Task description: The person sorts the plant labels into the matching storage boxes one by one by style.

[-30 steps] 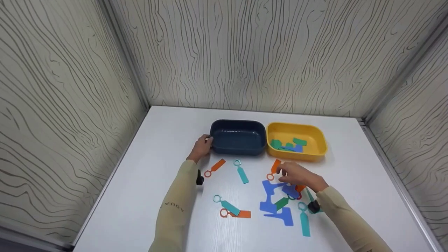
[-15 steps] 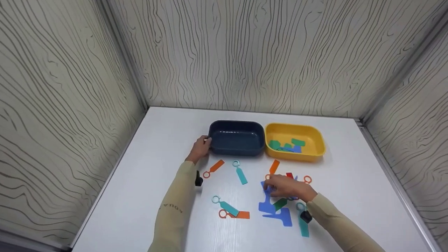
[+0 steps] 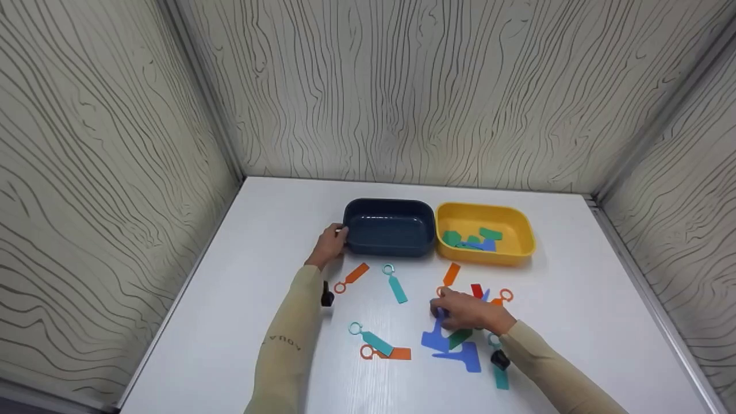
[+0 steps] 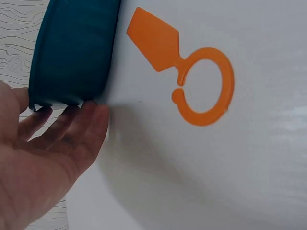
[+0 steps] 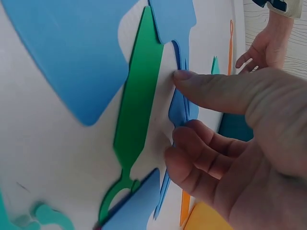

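The left hand [image 3: 329, 244] rests its fingertips on the left end of the dark blue tray [image 3: 391, 249], though whether it grips the rim cannot be told, with an orange ring tag [image 3: 352, 278] just to its near right. Well apart, the right hand [image 3: 468, 310] pinches a blue tag [image 5: 179, 105] between thumb and fingers, a green tag [image 3: 460, 339] on its near side. Beyond it, the yellow tray [image 3: 506, 259] holds green and blue pieces [image 3: 490, 234].
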Available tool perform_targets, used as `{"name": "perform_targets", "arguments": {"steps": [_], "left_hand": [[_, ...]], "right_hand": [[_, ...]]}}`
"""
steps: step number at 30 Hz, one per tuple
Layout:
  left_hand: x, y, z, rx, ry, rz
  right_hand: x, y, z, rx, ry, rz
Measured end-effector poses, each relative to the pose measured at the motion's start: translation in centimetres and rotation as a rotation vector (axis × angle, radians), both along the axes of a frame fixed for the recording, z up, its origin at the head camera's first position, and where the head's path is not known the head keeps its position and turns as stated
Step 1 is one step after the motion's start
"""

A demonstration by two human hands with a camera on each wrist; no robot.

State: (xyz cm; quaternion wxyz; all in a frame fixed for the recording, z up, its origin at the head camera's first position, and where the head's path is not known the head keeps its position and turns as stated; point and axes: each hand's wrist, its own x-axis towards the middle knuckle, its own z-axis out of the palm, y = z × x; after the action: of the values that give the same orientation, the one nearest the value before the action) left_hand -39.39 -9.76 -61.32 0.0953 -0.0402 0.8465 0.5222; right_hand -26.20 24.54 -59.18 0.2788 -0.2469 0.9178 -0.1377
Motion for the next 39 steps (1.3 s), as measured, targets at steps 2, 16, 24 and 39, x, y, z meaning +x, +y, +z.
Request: {"name": "perform_targets", "arguments": {"steps": [2, 16, 24, 39], "left_hand": [[-0.03, -0.05, -0.04, -0.004, -0.003, 0.0], [0.0, -0.19, 0.03, 0.004, -0.003, -0.007], [-0.21, -0.07, -0.07, -0.027, 0.007, -0.011], [-0.1, 0.04, 0.11, -0.03, 0.005, -0.011]], "right_hand": [[0.02, 0.07, -0.03, -0.009, -0.011, -0.012], [0.37, -0.04, -0.32, -0.054, -0.019, -0.012], [0.32, -0.18, -0.19, -0.041, 0.005, -0.006], [0.38, -0.14, -0.01, -0.144, -0.013, -0.031]]}}
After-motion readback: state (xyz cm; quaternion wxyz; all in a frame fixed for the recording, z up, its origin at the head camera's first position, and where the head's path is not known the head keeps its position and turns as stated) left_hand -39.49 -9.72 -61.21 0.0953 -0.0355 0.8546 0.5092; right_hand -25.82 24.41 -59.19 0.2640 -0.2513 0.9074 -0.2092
